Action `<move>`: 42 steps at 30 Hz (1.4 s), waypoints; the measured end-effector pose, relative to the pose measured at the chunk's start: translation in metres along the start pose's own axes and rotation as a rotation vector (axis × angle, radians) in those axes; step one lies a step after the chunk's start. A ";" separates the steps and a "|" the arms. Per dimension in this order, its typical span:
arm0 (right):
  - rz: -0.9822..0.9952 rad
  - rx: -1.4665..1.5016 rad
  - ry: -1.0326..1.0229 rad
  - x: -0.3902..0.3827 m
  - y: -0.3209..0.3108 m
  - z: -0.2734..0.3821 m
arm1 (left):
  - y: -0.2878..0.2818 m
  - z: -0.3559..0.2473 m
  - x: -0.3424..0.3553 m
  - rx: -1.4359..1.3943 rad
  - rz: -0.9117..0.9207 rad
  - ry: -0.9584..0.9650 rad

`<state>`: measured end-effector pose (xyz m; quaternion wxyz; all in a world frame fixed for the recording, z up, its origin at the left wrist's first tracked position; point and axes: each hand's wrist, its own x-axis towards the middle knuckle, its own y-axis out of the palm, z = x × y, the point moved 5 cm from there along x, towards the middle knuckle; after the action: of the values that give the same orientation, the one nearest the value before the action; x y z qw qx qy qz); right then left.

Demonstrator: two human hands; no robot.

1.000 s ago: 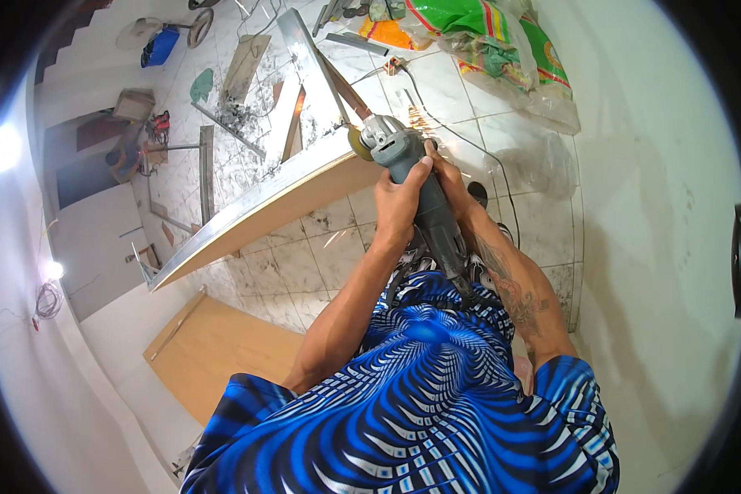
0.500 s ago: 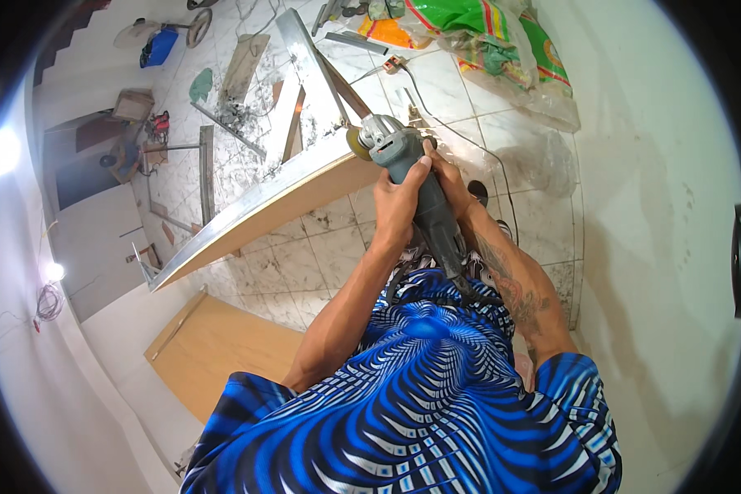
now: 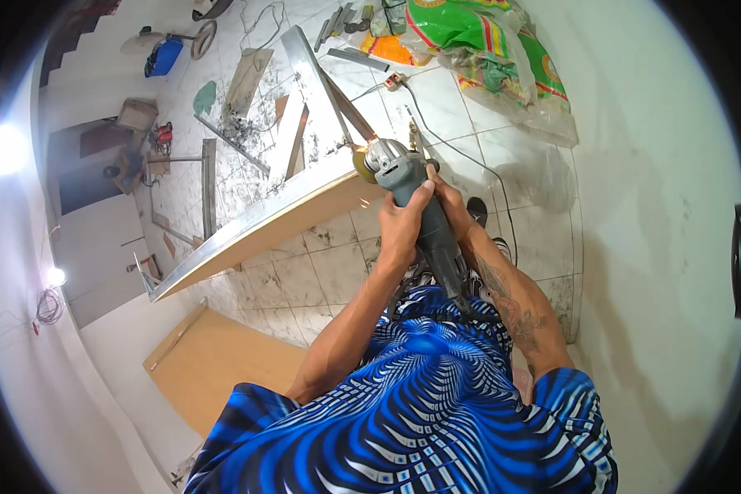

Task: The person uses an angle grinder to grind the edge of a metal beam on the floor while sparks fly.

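Observation:
Both hands grip a dark grey angle grinder (image 3: 435, 235) with a silver head. My left hand (image 3: 402, 224) is wrapped round the left of its body, fingers partly hidden beneath. On the other side, my right hand (image 3: 453, 202) closes near the head and side knob. The grinder's yellowish disc (image 3: 362, 162) meets the near end of a metal frame (image 3: 259, 208) at its corner, and sparks show there. Wooden board lines the frame's near side. A second metal bar (image 3: 314, 81) runs away from that corner.
A dark power cord (image 3: 479, 156) curves across the tiled floor to a socket block (image 3: 395, 81). Green and orange plastic sacks (image 3: 477, 37) lie at the far right beside the white wall (image 3: 650, 247). Metal offcuts lie at left; a wooden panel (image 3: 222, 362) leans at lower left.
The whole view has shifted slightly, with the scene sitting a little lower. Both hands keep their hold on the grinder, and small sparks now show below the frame's edge.

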<state>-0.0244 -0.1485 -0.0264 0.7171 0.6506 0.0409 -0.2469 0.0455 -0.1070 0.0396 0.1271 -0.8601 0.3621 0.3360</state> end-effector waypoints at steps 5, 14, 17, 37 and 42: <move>-0.137 0.062 0.019 -0.007 0.006 -0.005 | 0.000 0.003 -0.006 0.028 -0.041 0.007; -0.084 -0.073 -0.027 0.003 -0.007 0.000 | -0.001 -0.001 0.002 0.023 0.006 -0.010; -0.104 -0.045 -0.017 -0.001 -0.001 -0.002 | 0.000 0.000 -0.002 0.013 -0.022 -0.008; -0.113 -0.019 -0.023 0.006 -0.007 -0.004 | -0.003 0.005 0.008 0.038 -0.007 0.001; -0.127 -0.062 -0.050 0.001 -0.006 -0.004 | -0.005 0.009 0.005 0.040 0.007 -0.029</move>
<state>-0.0244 -0.1449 -0.0327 0.7206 0.6179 0.0716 -0.3065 0.0471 -0.1018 0.0297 0.1483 -0.8512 0.3697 0.3416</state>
